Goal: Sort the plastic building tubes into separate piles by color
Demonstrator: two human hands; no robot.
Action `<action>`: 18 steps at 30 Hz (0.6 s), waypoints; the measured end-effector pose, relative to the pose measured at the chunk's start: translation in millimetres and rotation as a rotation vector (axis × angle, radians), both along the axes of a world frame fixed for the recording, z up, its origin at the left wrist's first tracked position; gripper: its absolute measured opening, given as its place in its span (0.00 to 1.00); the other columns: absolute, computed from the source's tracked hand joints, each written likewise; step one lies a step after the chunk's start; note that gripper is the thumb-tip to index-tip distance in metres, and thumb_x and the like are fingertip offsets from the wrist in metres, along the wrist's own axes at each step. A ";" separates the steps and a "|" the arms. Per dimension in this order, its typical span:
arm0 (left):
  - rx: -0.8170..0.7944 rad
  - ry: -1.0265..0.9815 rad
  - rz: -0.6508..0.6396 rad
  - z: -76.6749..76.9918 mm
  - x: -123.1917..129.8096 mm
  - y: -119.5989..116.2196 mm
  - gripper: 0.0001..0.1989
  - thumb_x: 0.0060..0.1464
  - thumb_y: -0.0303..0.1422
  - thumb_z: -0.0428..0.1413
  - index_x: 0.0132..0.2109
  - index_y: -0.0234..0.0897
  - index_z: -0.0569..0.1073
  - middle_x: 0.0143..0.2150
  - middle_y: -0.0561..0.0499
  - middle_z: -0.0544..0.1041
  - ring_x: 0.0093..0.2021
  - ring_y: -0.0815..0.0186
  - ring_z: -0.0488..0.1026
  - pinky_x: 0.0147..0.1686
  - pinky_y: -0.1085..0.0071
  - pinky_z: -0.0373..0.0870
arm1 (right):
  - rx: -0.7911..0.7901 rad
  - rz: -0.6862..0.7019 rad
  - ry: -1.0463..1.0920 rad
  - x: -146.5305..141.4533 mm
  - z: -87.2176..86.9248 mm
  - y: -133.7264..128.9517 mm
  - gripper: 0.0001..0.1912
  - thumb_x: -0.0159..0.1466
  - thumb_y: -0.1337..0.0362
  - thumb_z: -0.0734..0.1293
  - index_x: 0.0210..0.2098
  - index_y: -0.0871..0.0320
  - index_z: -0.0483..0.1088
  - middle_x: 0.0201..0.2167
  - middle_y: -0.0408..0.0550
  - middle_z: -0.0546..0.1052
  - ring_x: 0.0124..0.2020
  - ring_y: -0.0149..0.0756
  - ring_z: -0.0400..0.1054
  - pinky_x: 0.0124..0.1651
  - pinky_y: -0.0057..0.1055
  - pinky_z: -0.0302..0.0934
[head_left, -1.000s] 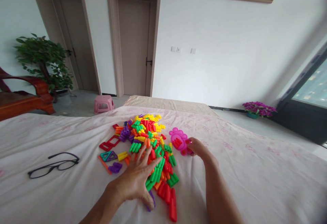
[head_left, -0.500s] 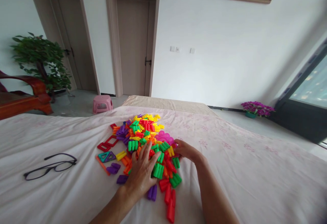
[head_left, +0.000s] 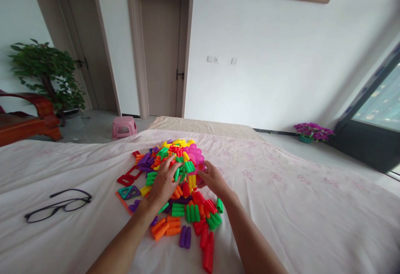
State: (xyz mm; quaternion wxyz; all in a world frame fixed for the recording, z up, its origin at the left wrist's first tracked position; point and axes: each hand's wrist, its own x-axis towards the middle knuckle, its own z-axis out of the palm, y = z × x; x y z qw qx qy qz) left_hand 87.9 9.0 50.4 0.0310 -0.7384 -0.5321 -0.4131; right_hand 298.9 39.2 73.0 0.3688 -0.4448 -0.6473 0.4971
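At the left, black-framed eyeglasses (head_left: 60, 208) lie with one arm folded out on a soft, wrinkled cloth (head_left: 281, 224), pale with faint pink flowers. Next come flat, hollow red frames (head_left: 128, 177) and joined teal and purple triangles (head_left: 129, 193), smooth and plastic-looking. The left hand (head_left: 163, 182) curves over the middle of a heap of glossy, ribbed blocks shaped like short tubes side by side. Its grip is cupped around green blocks (head_left: 181, 169); whether it pinches any cannot be told. Orange blocks (head_left: 167, 227) and red blocks (head_left: 208, 245) lie loose on the near side. Right of the left hand, against the heap, is a shiny pink tray (head_left: 197, 154) with a scalloped, rounded edge. The right hand (head_left: 214, 180) has a narrow grip, holding the tray by its near right edge.
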 end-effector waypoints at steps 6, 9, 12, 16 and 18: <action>-0.196 0.013 0.272 23.3 -25.9 22.9 0.27 0.47 0.24 0.57 0.57 0.38 0.73 0.66 0.35 0.64 0.67 0.42 0.59 0.62 0.41 0.56 | 0.445 -0.223 -0.352 -6.1 -5.6 0.9 0.12 0.64 0.64 0.58 0.46 0.55 0.66 0.27 0.43 0.77 0.29 0.34 0.72 0.33 0.27 0.61; -0.257 0.067 0.328 30.3 -14.4 0.8 0.34 0.44 0.22 0.56 0.61 0.40 0.70 0.69 0.34 0.60 0.70 0.38 0.52 0.62 0.33 0.47 | 0.416 -0.348 -0.416 12.9 -8.4 12.0 0.13 0.64 0.64 0.58 0.46 0.55 0.67 0.27 0.44 0.77 0.28 0.34 0.72 0.32 0.26 0.60; -0.147 0.183 0.105 24.5 19.1 -43.0 0.33 0.49 0.22 0.53 0.62 0.45 0.68 0.70 0.41 0.60 0.72 0.47 0.49 0.66 0.40 0.42 | 0.239 -0.411 -0.320 30.9 -16.9 25.1 0.15 0.62 0.64 0.58 0.47 0.56 0.66 0.25 0.42 0.77 0.24 0.31 0.71 0.29 0.25 0.61; -0.074 0.455 -0.370 -6.1 63.2 -99.6 0.29 0.54 0.40 0.58 0.63 0.50 0.66 0.71 0.46 0.60 0.72 0.47 0.47 0.67 0.39 0.42 | 0.078 -0.433 -0.189 49.9 -31.2 36.2 0.16 0.59 0.64 0.61 0.47 0.57 0.66 0.26 0.44 0.78 0.24 0.31 0.72 0.27 0.24 0.64; -0.022 0.585 -0.507 -19.9 73.5 -113.4 0.24 0.57 0.43 0.56 0.60 0.49 0.69 0.70 0.44 0.63 0.71 0.48 0.52 0.66 0.40 0.45 | 0.045 -0.454 -0.191 59.9 -37.1 39.2 0.17 0.58 0.65 0.61 0.47 0.57 0.66 0.27 0.45 0.78 0.24 0.32 0.72 0.26 0.25 0.65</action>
